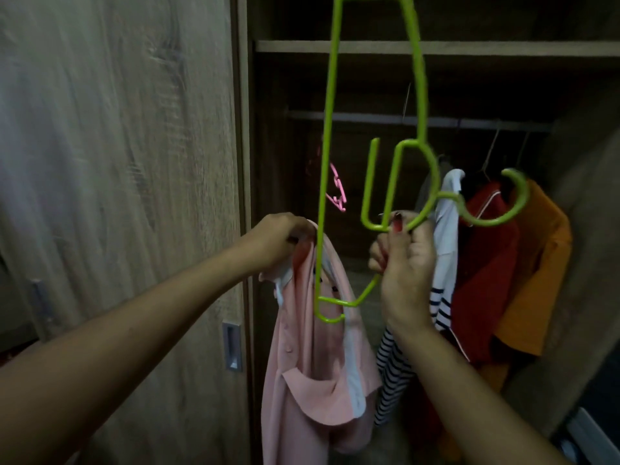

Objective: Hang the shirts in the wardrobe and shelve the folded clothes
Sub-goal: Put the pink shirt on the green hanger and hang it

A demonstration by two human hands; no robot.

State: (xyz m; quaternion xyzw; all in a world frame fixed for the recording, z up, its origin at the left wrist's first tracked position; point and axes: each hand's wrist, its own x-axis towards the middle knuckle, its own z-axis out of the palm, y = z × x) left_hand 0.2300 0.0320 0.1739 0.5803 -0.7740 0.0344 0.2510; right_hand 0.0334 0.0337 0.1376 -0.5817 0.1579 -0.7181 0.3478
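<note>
A pink shirt (302, 374) hangs from my left hand (278, 239), which grips it at the collar in front of the open wardrobe. My right hand (402, 260) is closed on a lime-green plastic hanger (327, 135) near its hook. The hanger stands on end, rising past the top of the view, and its lower end dips into the pink shirt's neck opening. Behind, a rail (436, 121) carries a white and striped shirt (446, 250), a red shirt (483, 270) and an orange shirt (536, 263).
The sliding wooden door (117, 162) with a recessed metal handle (232, 345) fills the left. A wooden shelf (503, 48) runs above the rail. A pink hanger (337, 189) hangs at the rail's left end, in shadow.
</note>
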